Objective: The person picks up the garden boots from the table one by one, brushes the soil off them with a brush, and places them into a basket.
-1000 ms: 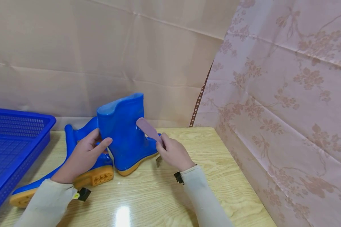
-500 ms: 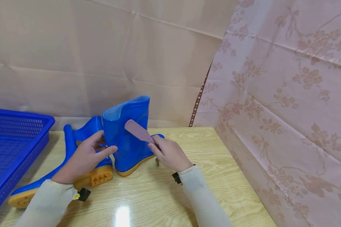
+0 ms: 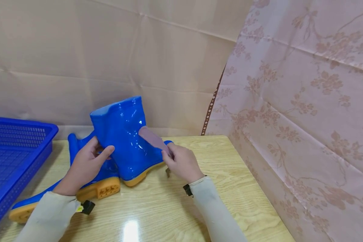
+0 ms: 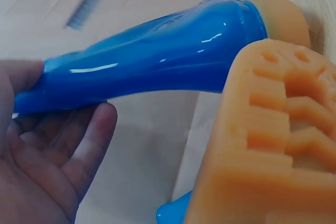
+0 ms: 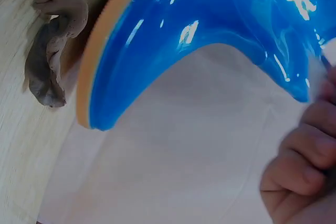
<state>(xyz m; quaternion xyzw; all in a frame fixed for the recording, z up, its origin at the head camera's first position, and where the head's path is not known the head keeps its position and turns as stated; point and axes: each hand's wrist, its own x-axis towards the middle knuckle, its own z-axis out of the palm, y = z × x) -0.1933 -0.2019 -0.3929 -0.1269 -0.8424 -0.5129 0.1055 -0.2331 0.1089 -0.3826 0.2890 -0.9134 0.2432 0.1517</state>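
Observation:
A blue rain boot with a yellow-orange sole stands tilted leftward on the table. My left hand holds the back of its shaft; in the left wrist view the boot's upper part lies between thumb and fingers. My right hand grips a brush with a flat pinkish-mauve back, laid against the shaft's near side. Blurred bristles of the brush show in the left wrist view. Behind my left forearm a second blue boot lies on its side, its patterned heel turned toward me.
On the left stands a blue plastic basket with perforated walls. A brown, twisted lump lies on the wooden table beside the upright boot's toe. Beige cloth hangs behind, and a floral cloth hangs at the right.
The held boot first shifted a little right, then swung left and now leans more. The brush moved down and left over the shaft, then back to the right.

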